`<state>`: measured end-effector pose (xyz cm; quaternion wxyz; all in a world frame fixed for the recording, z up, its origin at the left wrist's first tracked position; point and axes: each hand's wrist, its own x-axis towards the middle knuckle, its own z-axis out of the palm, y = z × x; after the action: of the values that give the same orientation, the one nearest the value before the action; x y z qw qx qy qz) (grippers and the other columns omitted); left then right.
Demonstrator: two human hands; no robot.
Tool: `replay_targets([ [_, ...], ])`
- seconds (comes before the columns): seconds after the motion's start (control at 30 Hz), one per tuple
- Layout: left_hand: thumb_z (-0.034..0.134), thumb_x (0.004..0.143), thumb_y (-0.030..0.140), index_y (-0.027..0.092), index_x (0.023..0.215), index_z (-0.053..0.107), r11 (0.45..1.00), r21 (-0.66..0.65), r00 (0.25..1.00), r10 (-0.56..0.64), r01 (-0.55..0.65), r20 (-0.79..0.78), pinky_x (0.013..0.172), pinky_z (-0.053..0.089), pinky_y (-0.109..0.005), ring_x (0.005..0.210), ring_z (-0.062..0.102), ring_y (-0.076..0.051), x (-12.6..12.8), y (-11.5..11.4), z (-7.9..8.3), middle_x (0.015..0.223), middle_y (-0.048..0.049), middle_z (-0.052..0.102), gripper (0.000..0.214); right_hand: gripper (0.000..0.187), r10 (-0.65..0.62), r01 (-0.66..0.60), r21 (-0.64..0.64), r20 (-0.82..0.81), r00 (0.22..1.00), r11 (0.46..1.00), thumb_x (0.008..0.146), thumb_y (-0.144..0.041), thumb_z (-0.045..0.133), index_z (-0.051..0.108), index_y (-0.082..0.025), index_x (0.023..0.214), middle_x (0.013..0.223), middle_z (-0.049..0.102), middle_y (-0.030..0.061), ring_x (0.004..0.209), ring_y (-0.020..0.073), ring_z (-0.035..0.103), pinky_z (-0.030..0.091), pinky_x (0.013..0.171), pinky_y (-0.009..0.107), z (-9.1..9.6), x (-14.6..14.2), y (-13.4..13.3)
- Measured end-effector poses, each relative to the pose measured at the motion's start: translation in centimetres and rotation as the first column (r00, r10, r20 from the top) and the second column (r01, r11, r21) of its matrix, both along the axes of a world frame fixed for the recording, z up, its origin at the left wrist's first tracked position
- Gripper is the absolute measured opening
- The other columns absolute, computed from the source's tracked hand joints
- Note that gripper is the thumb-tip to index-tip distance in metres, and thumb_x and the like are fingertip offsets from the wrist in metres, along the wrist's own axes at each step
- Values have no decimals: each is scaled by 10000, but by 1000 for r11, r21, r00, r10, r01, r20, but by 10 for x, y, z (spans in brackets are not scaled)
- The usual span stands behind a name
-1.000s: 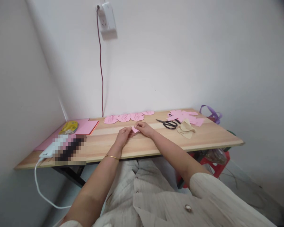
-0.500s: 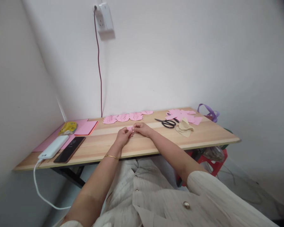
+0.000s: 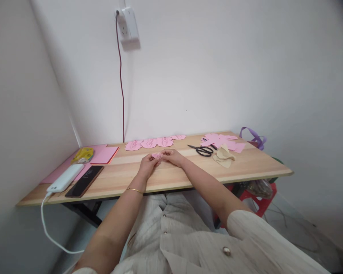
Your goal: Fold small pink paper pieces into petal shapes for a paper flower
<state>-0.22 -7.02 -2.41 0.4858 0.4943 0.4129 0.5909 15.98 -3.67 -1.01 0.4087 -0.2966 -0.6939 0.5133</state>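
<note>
A small piece of pink paper [image 3: 156, 155] is pinched between both hands, just above the front half of the wooden table. My left hand [image 3: 148, 164] is closed on its left side, and my right hand [image 3: 172, 156] grips its right side with the fingertips. The fingers cover much of the paper, so its full shape is hidden. Behind the hands lies a row of several pink paper cutouts [image 3: 149, 143] with jagged edges and dark marks. Black-handled scissors [image 3: 203, 150] rest to the right of my right hand.
Pink paper scraps [image 3: 221, 140] and a crumpled tan paper [image 3: 223, 156] lie at the right. On the left are a phone [image 3: 85, 181], a white power bank [image 3: 65, 178] with a cable, pink sheets [image 3: 103, 155] and a yellow packet [image 3: 82, 155]. A wall stands behind the table [image 3: 171, 182].
The pink paper has been turned slightly and shows more between the fingers. Both hands stay in nearly the same place; the whole view has shifted a little.
</note>
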Motion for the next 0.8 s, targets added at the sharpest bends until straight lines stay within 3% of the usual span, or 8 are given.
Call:
replay_targets([
  [0.13,804,529,284,148,731,558,1000,19,999,18,-19,41,568,417,-218,551,514,-78,1,-1,1,627,25,587,346,380,-40,40,17,-12,999,999,669,-480,693,645,-132,815,740,633,13,667,115,506,385,622,241,0,-2,0],
  [0.3,792,555,306,142,775,597,1000,3,999,18,-18,30,583,423,-227,567,527,-86,0,0,1,654,5,610,337,383,35,-35,-9,-35,999,999,648,-432,723,635,-146,888,770,644,14,701,120,540,409,669,247,-2,-4,2],
  [0.57,815,513,331,137,721,593,1000,-12,1000,6,-6,-8,553,400,-215,542,504,-77,0,-3,4,617,15,589,360,331,21,-21,16,19,1000,1000,669,-430,697,596,-152,817,678,573,-28,611,93,469,369,592,221,-3,-3,2],
  [0.8,812,514,336,153,693,554,999,-33,1000,28,-27,11,567,437,-238,546,539,-99,-1,-3,4,601,2,607,364,340,-25,26,72,-17,1000,997,693,-468,680,657,-151,813,785,661,22,741,138,569,437,720,263,-4,-3,4],
])
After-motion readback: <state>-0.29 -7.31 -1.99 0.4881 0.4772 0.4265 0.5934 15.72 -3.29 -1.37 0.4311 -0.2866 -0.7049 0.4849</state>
